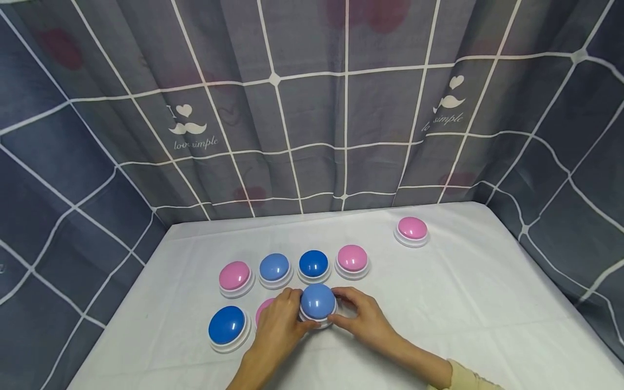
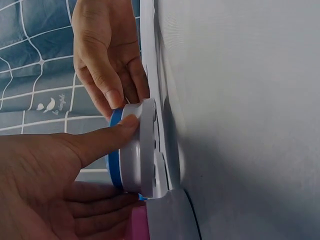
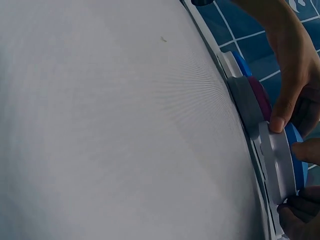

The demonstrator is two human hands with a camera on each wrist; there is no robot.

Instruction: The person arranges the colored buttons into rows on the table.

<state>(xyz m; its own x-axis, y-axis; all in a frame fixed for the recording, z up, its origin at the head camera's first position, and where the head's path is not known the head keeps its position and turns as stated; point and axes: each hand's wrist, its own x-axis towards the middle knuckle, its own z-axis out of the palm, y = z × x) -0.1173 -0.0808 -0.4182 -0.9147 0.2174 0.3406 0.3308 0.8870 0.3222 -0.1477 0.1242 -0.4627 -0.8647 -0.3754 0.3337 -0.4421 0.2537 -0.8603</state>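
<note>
A light-blue dome push button [image 1: 318,301] on a white round base sits between my two hands, low in the middle of the head view. My left hand [image 1: 280,323] grips its left side, thumb on the near edge of the white base [image 2: 132,150] in the left wrist view. From the right, my right hand [image 1: 364,318] holds the same button between thumb and fingers. In the right wrist view the base stands close over the white cloth. A pink button [image 1: 264,309] is partly hidden behind my left hand.
Behind my hands runs a row: pink button [image 1: 234,276], light-blue button [image 1: 274,267], dark-blue button [image 1: 313,264], pink button [image 1: 352,258]. Another dark-blue button [image 1: 227,326] lies left, and a pink button [image 1: 412,228] far right. Grid-patterned curtains [image 1: 312,114] enclose the white-covered table [image 1: 487,281].
</note>
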